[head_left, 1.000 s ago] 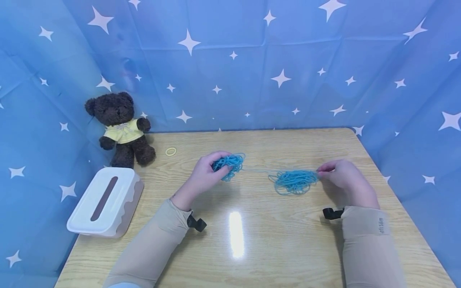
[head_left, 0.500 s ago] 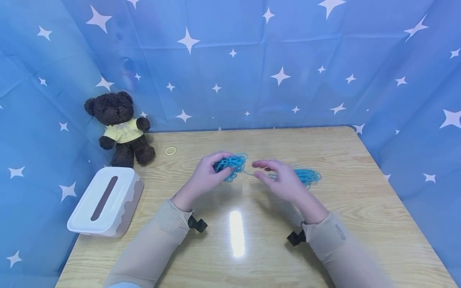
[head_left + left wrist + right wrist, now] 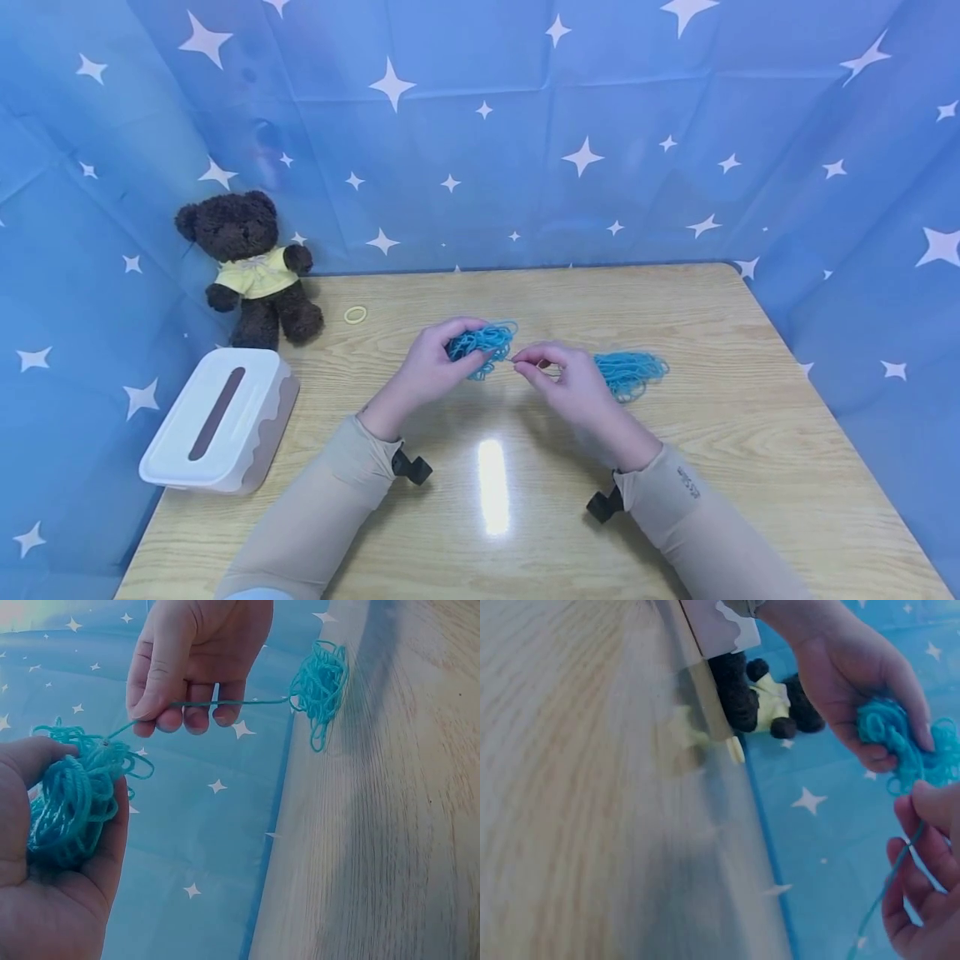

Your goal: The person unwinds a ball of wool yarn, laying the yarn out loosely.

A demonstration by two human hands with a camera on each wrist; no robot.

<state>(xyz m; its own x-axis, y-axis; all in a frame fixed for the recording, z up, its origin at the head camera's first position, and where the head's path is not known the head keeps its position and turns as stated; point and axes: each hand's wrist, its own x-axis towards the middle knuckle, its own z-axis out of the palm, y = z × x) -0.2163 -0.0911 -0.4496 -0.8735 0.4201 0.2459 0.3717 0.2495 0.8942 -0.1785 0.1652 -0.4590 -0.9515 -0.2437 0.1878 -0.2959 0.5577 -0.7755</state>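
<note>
My left hand grips a loose bundle of teal yarn above the table. From that bundle a single strand runs out to a second heap of the yarn on the tabletop to the right. Close beside the bundle, my right hand pinches the strand between thumb and index finger. In the left wrist view the strand passes across the right hand's other fingers towards the heap. The left palm cups the bundle from below in that view.
A dark brown teddy bear in a yellow shirt sits at the table's back left. In front of it stands a white slotted-lid box. A small yellow ring lies near the bear. A star-patterned blue cloth hangs behind the wooden table.
My right hand has moved left from the heap's far side to beside the bundle, its fingers spreading on the way and then pinching the strand. The left hand has barely moved.
</note>
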